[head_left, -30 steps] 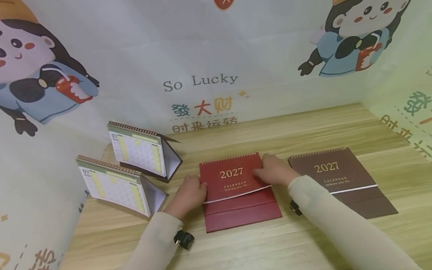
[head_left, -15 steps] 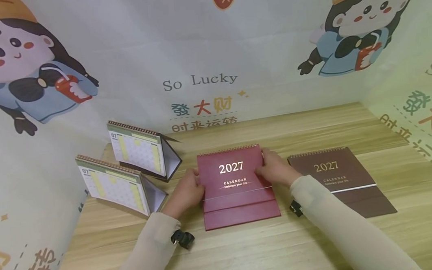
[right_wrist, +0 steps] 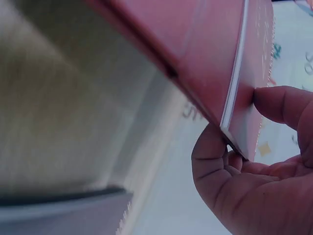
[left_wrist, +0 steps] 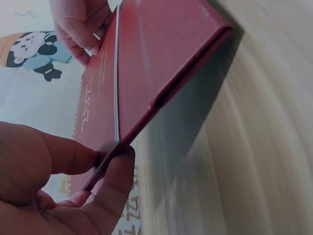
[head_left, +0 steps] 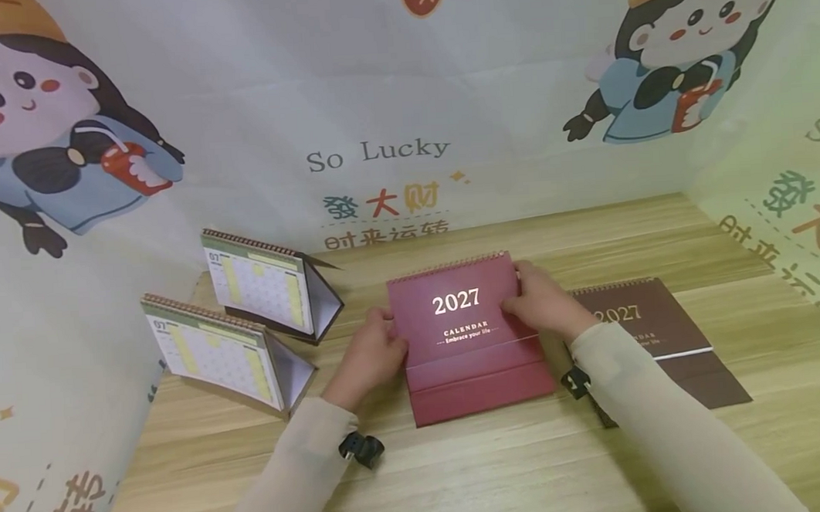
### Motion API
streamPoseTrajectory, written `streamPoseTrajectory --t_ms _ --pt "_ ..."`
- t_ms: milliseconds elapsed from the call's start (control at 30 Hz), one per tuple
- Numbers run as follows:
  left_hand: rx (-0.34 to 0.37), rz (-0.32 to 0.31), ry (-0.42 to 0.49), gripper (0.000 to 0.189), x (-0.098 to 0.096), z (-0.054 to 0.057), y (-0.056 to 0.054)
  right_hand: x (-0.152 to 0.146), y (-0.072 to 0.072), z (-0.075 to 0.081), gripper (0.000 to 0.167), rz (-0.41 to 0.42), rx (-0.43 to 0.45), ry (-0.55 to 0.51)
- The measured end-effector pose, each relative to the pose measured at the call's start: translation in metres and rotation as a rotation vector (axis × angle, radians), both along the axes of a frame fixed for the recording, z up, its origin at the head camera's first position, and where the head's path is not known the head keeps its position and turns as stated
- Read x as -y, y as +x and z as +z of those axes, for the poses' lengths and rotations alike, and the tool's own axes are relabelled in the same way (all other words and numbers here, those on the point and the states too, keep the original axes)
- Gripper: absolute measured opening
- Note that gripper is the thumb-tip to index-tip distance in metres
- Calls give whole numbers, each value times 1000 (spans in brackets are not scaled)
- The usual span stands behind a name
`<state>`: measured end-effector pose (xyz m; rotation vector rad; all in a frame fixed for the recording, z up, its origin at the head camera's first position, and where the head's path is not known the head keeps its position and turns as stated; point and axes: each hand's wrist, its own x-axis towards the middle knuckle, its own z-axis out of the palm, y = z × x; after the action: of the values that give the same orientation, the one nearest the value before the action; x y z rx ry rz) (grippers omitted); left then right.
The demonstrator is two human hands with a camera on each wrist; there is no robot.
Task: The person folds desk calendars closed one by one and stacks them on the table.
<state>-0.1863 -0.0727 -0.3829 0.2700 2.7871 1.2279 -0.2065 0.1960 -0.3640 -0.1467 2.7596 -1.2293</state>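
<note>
A red 2027 desk calendar (head_left: 465, 323) with a spiral along its top edge is tilted up in front of me, its cover facing me. My left hand (head_left: 369, 355) pinches its left edge between thumb and fingers, as the left wrist view also shows. At the opposite edge my right hand (head_left: 548, 301) pinches the cover, thumb in front and fingers behind. In the right wrist view the calendar's underside edge stands off the wooden surface. A brown 2027 calendar (head_left: 685, 334) lies flat to the right, partly covered by my right forearm.
Two desk calendars stand propped as tents on the left, a rear one (head_left: 262, 287) and a front one (head_left: 209, 351), both showing month pages. The wooden table (head_left: 463, 477) is bounded by a printed white backdrop (head_left: 514, 127) behind and on both sides.
The red calendar has been raised from lying nearly flat to a steeper tilt, then shifted slightly right and away from me. Both hands moved with it, keeping hold of its sides.
</note>
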Motion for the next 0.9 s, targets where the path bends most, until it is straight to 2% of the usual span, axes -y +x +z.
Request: streamPoseTrajectory --t_ms 233,467,667,900 --pt "9 -5 44 46 -32 3 -3 -28 3 12 67 -34 -10 -3" --pt "6 -69 147 45 -69 4 -6 -66 8 21 71 -60 46 -4" --pt "42 -129 243 46 -104 0 -1 -103 13 25 71 -40 52 24" --pt "58 -215 253 52 -137 -7 8 -134 15 19 72 -68 87 94"
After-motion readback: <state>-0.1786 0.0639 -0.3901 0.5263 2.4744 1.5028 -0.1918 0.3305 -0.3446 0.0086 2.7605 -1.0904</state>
